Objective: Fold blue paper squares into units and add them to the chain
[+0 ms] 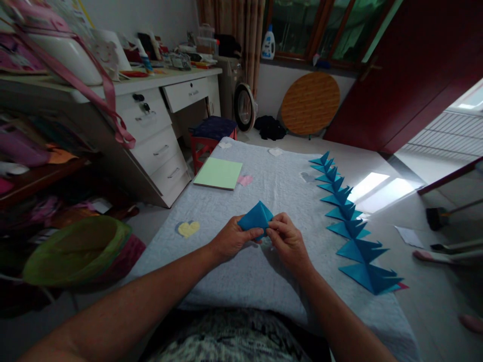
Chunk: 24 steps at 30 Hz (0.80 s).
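Note:
A sheet of blue origami paper, partly folded to a point at the top, is held between both hands above the cloth-covered table. My left hand grips its left side, thumb across the front. The fingers of my right hand pinch its right edge low down. Along the table's right side runs a row of several folded blue paper cranes. Farther off on the left lies a stack of light green paper.
A pale cloth with heart patches covers the table. On the left stand a green-lined bin and a white desk with drawers. Behind the table are a red stool, a washing machine with its door open and a round wooden tabletop.

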{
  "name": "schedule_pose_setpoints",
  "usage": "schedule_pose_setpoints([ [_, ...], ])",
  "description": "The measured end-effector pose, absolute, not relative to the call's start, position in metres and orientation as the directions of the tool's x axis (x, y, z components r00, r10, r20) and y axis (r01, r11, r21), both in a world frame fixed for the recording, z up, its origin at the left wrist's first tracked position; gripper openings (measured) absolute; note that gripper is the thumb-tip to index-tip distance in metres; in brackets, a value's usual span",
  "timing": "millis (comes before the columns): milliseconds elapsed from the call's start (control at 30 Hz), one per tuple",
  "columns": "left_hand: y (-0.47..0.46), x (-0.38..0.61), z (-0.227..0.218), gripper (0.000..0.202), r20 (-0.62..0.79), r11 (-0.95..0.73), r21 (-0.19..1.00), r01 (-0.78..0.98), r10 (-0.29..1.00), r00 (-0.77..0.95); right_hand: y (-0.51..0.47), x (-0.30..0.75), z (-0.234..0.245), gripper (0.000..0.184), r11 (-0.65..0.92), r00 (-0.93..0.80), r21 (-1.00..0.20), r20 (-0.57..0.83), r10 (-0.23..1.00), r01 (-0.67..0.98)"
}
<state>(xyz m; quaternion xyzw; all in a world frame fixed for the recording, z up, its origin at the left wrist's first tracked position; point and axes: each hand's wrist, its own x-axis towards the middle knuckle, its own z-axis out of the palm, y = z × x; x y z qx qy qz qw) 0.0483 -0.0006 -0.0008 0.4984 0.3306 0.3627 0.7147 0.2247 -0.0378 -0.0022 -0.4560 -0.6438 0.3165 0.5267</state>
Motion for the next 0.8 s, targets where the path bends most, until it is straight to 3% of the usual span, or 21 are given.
schedule_pose_setpoints([
  [333,-0.0024,0.0469,0.0024,0.03,-0.042,0.032,0.999,0.03,0.881,0.472,-0.0399,0.2226,0.0037,0.006,0.349,0.003,-0.891,0.365,0.931,0.289],
  [500,-0.0015,0.0462,0.0012,0.027,0.049,-0.107,0.99,0.095,0.875,0.482,-0.0398,0.2215,0.0052,0.01,0.436,-0.042,-0.829,0.452,0.891,0.35],
  [667,-0.002,0.045,0.0012,0.027,0.032,-0.083,0.993,0.082,0.867,0.496,-0.0416,0.2223,0.0065,0.013,0.456,-0.083,-0.813,0.459,0.885,0.362],
  [800,-0.0014,0.0446,0.0028,0.03,-0.017,-0.017,0.998,0.063,0.867,0.498,-0.0439,0.2241,0.005,0.007,0.339,-0.011,-0.911,0.346,0.938,0.234],
])
